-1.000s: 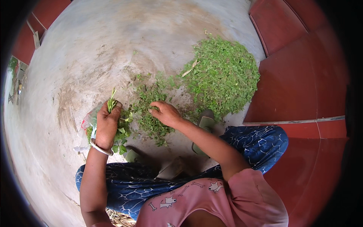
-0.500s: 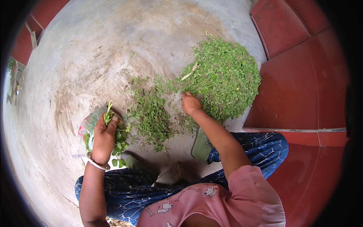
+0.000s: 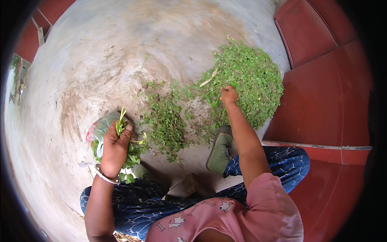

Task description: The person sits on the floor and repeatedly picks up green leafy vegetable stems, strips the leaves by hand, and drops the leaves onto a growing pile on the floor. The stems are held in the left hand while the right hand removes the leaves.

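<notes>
My left hand [image 3: 115, 148] is closed round a bunch of leafy greens [image 3: 135, 151], with pale stem ends poking up between thumb and fingers and leaves hanging below. Just beyond it a clear plastic bag [image 3: 98, 131] with red marks rests on the floor, greens showing inside. My right hand [image 3: 229, 95] is over the near left edge of a large heap of green leafy stalks [image 3: 258, 76]. Its fingers are curled together, and what they hold, if anything, is hidden. Between the hands lies a smaller, darker pile of greens [image 3: 165, 121] mixed with soil.
The concrete floor [image 3: 105, 72] bears scattered dirt and leaf bits. A dry, pale leaf [image 3: 208, 78] lies on the large heap's left side. Red tiled steps [image 3: 314, 97] rise along the right. My green shoe [image 3: 221, 153] is planted close to the heap.
My right hand has moved up and to the right, from the gap between the piles onto the large heap. My left hand keeps its bunch in nearly the same place.
</notes>
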Demonstrator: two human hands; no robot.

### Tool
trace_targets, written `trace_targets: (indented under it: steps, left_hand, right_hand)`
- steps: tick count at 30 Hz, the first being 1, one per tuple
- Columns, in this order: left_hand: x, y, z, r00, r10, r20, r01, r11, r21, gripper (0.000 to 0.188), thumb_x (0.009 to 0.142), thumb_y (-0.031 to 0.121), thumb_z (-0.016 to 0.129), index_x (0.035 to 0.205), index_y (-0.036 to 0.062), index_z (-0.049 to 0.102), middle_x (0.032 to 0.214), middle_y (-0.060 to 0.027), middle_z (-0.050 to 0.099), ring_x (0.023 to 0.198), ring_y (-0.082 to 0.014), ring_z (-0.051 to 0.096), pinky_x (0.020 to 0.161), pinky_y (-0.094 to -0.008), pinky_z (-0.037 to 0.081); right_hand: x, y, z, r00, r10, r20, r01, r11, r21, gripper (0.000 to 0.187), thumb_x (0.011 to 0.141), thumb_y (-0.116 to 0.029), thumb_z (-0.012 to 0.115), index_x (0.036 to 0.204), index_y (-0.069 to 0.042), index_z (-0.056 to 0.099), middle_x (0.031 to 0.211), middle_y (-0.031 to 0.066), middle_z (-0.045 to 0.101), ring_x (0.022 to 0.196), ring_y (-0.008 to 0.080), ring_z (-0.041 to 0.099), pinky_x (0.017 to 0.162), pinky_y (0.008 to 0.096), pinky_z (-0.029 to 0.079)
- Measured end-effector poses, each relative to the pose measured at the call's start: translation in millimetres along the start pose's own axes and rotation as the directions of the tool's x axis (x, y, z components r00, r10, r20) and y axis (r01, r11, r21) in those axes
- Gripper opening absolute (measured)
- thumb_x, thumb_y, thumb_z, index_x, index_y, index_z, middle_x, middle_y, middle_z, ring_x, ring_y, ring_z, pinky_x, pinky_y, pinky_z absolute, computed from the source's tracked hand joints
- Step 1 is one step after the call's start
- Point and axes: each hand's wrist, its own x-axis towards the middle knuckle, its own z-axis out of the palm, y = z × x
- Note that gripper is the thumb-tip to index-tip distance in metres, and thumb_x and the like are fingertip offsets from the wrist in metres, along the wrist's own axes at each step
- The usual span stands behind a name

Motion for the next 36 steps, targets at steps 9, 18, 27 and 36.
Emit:
trace_targets:
  steps: [9, 18, 27, 36]
  left_hand:
    - [-1, 1, 0, 0.998, 0.055, -0.021, -0.053, 0.996, 0.068, 0.014, 0.092, 0.015, 0.053, 0.089, 0.0015, 0.051, 0.071, 0.0025, 0.047, 0.068, -0.0074, 0.039, 0.061, -0.0232, 0.037]
    - [4, -5, 4, 0.997, 0.074, -0.004, -0.073, 0.994, 0.082, 0.017, 0.091, 0.016, 0.055, 0.091, -0.0001, 0.052, 0.068, 0.0018, 0.046, 0.064, -0.0073, 0.039, 0.057, -0.0242, 0.036]
    - [1, -10, -4, 0.984, 0.129, -0.123, -0.119, 0.989, 0.086, 0.020, 0.085, 0.015, 0.064, 0.084, -0.0007, 0.050, 0.066, 0.0003, 0.048, 0.062, -0.0076, 0.040, 0.054, -0.0250, 0.036]
    - [-1, -5, -4, 0.995, 0.056, -0.087, -0.043, 0.989, 0.142, 0.016, 0.083, 0.011, 0.063, 0.081, -0.0003, 0.052, 0.064, 0.0012, 0.048, 0.060, -0.0072, 0.041, 0.054, -0.0253, 0.037]
  right_hand:
    - [-105, -31, 0, 0.909, -0.170, 0.381, 0.040, 0.944, 0.327, 0.013, 0.088, -0.017, 0.058, 0.091, -0.005, 0.057, 0.068, 0.0021, 0.059, 0.051, 0.0084, 0.053, 0.046, 0.0258, 0.043]
    - [-170, 8, 29, 0.817, -0.306, 0.489, 0.190, 0.943, 0.273, 0.026, 0.089, -0.028, 0.058, 0.096, -0.003, 0.060, 0.070, 0.0050, 0.061, 0.057, 0.0125, 0.060, 0.054, 0.0327, 0.049]
    - [-164, 24, 7, 0.816, -0.386, 0.429, 0.538, 0.779, -0.322, 0.018, 0.079, -0.023, 0.059, 0.095, -0.015, 0.061, 0.079, 0.0141, 0.064, 0.076, 0.0347, 0.061, 0.065, 0.0432, 0.048]
    - [-148, 7, 28, 0.633, -0.669, 0.389, 0.766, 0.468, -0.441, 0.017, 0.077, -0.013, 0.059, 0.094, -0.014, 0.059, 0.098, 0.0124, 0.055, 0.073, 0.0364, 0.058, 0.064, 0.0443, 0.048]
